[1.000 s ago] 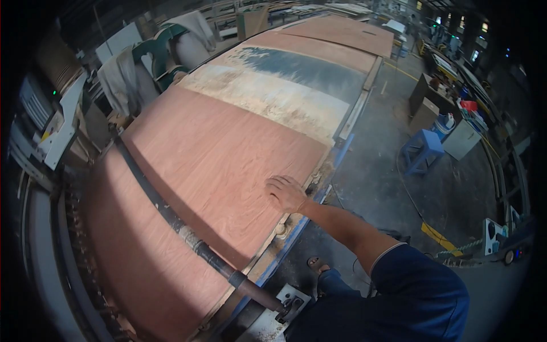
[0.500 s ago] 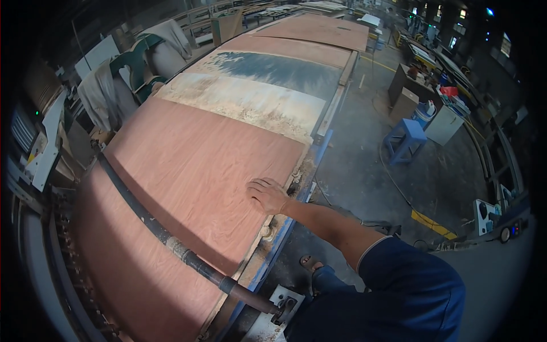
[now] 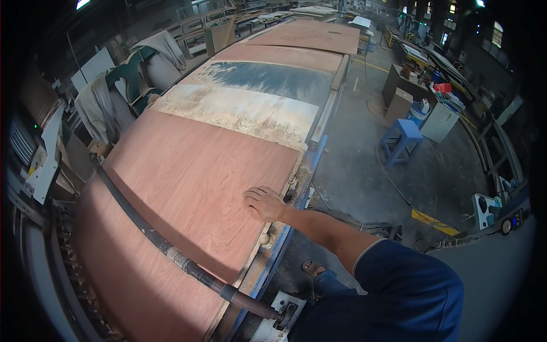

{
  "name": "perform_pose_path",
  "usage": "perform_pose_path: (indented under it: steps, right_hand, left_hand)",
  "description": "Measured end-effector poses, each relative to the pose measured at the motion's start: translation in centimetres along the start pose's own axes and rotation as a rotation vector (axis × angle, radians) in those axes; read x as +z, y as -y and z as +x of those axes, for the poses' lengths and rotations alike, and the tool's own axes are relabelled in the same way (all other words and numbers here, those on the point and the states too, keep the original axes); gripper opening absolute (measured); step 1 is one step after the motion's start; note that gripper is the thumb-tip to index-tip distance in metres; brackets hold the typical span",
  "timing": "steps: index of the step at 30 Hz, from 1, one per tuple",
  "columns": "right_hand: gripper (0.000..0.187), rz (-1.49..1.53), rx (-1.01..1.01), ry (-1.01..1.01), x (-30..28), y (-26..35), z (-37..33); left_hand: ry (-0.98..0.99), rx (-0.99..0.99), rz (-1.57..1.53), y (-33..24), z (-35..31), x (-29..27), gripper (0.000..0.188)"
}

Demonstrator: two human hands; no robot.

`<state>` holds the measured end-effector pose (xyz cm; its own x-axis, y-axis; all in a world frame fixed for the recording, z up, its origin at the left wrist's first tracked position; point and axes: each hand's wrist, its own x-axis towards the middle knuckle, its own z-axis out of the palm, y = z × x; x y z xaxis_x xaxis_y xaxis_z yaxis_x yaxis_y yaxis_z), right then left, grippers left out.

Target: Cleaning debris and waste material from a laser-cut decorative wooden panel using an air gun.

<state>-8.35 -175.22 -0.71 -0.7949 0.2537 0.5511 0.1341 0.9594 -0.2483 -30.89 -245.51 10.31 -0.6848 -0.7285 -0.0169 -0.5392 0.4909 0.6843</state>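
Observation:
My right hand (image 3: 264,204) lies palm down near the right edge of a reddish wood sheet (image 3: 194,165), fingers stretched out and a little apart. Nothing is in its grasp. The sheet rests flat on a long machine bed with a blue side rail (image 3: 279,244). Across its near part runs a dark bar (image 3: 154,235), scuffed pale in places, which ends at a metal bracket (image 3: 288,312) close to my body. My left hand is out of sight.
Beyond the sheet lie a dusty pale strip (image 3: 239,111), a dark worn surface (image 3: 268,80) and more reddish sheets (image 3: 307,35). Right of the bed stand a blue stool (image 3: 401,139) and a cardboard box (image 3: 399,104). A cable (image 3: 393,179) trails over the floor.
The view has shifted slightly, so the bed's far part sits a little lower and further left. My right hand stays flat on the sheet, with no clear movement over it.

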Motion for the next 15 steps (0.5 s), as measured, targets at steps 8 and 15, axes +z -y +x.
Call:
perform_pose_path:
  steps: [8,15]
  right_hand:
    - [0.022,-0.003,-0.008,0.007,0.2,0.1,0.0]
    - [0.022,-0.005,-0.016,-0.012,0.0,0.2,0.3]
  left_hand:
    - [0.005,-0.010,-0.060,0.6,0.2,0.2,0.110]
    - [-0.091,-0.048,-0.015,0.1,-0.2,0.4,0.107]
